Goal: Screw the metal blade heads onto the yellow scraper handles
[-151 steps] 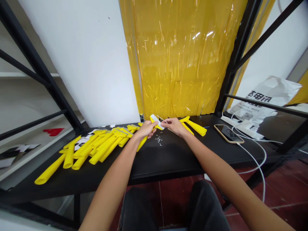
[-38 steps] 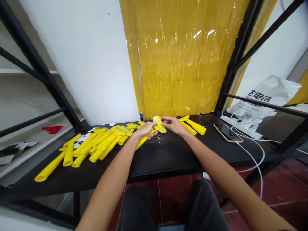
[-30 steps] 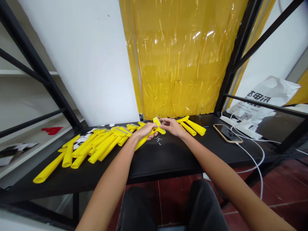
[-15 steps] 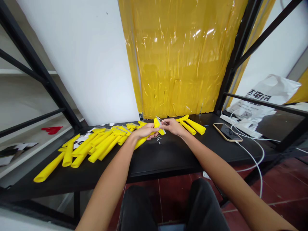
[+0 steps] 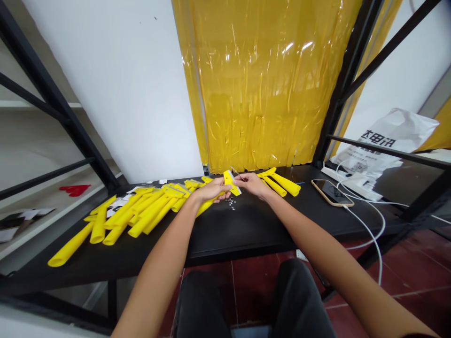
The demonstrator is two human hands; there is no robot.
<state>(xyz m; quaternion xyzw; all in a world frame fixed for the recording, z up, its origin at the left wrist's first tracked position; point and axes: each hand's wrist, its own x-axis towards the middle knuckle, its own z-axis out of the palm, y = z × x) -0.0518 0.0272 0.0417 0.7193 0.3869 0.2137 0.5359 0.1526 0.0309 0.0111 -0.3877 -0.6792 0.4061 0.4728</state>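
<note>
My left hand (image 5: 210, 190) is closed around the handle of a yellow scraper (image 5: 229, 179), with its wide head turned up toward the right. A pale metal blade edge shows along the head. My right hand (image 5: 255, 185) pinches a thin metal rod (image 5: 236, 171) and touches the scraper head with its fingertips. Which kind of tool the rod is, I cannot tell; the fingers hide its lower end. Small loose metal screws or nuts (image 5: 232, 203) lie on the black tabletop (image 5: 243, 230) just below the hands.
Several yellow scrapers (image 5: 148, 218) lie piled on the left. More yellow scrapers (image 5: 286, 182) rest right of my right hand. Farther right are a phone (image 5: 331, 192) with a white cable (image 5: 368, 239) and a white plastic bag (image 5: 387, 141). Black frame posts (image 5: 340, 94) flank the table.
Both hands stay at the scraper. The rod and the scraper head have shifted and tilted slightly; the rest of the view has moved only a little with my head.
</note>
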